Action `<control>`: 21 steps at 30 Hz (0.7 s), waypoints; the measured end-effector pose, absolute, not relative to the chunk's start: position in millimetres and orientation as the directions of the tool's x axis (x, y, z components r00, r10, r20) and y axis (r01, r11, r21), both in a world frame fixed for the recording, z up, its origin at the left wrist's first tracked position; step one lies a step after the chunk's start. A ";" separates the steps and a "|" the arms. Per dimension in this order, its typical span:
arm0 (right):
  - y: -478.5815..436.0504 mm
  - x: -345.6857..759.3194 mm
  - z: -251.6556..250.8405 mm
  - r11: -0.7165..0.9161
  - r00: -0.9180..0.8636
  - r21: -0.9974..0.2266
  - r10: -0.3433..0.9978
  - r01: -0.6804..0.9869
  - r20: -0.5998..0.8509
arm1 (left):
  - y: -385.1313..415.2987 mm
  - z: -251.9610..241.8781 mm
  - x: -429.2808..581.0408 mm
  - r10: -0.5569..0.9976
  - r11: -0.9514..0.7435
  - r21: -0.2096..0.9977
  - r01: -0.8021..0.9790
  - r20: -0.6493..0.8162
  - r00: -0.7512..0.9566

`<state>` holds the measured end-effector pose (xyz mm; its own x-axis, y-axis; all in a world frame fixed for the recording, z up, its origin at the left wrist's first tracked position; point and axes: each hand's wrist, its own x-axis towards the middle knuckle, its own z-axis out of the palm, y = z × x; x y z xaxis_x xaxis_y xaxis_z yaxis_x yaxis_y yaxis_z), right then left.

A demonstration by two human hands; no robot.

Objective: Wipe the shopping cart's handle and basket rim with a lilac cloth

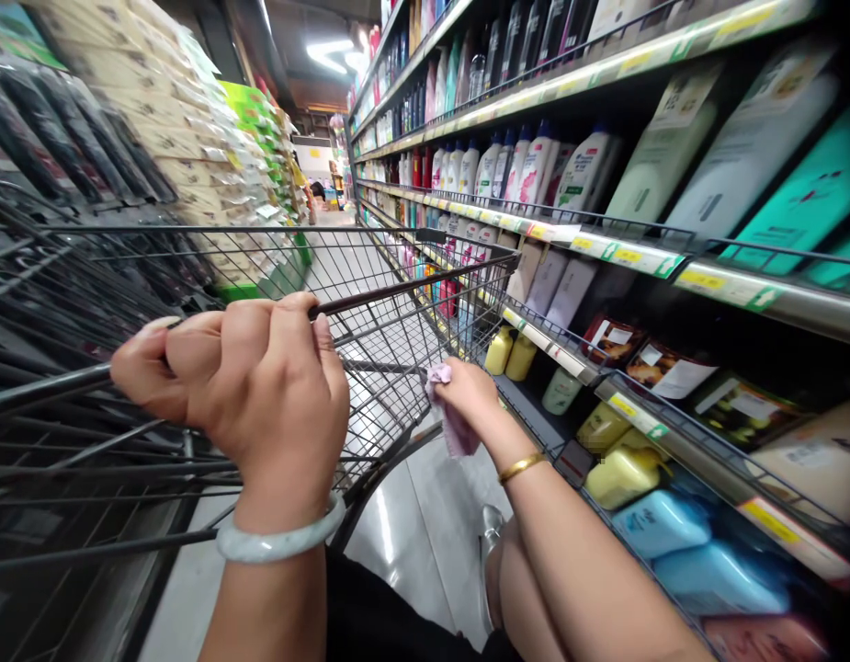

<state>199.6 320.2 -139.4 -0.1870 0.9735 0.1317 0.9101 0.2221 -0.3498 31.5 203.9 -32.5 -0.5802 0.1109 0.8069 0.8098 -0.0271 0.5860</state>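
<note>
My left hand [249, 382] is closed in a fist round the handle bar of a black wire shopping cart [397, 303]; a pale jade bangle sits on that wrist. My right hand [470, 391] is lower, by the cart's right side, with its fingers pinched on a small pink cloth [452, 428] that hangs down from them. A gold bangle circles the right wrist. The cart basket looks empty in front of me.
Shelves [624, 253] run along the right, with shampoo and body-wash bottles [535, 165] above and yellow and blue bottles [663, 524] low down. Stacked packs [190, 156] line the left. The aisle floor [342, 257] stretches ahead, with someone far off.
</note>
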 end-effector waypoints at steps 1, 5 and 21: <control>320.7 199.6 -141.7 0.220 -0.188 -0.341 0.974 0.914 0.126 | 203.7 -32.8 31.3 0.122 -0.027 0.591 0.806 0.803 -0.584; 317.1 200.1 -137.0 0.289 -0.186 -0.385 0.941 0.877 0.282 | 206.6 -36.8 29.9 0.093 -0.021 0.582 0.813 0.810 -0.578; 317.9 199.6 -134.9 0.263 -0.151 -0.363 0.939 0.894 0.309 | 206.0 -36.5 30.4 0.068 -0.058 0.566 0.822 0.824 -0.563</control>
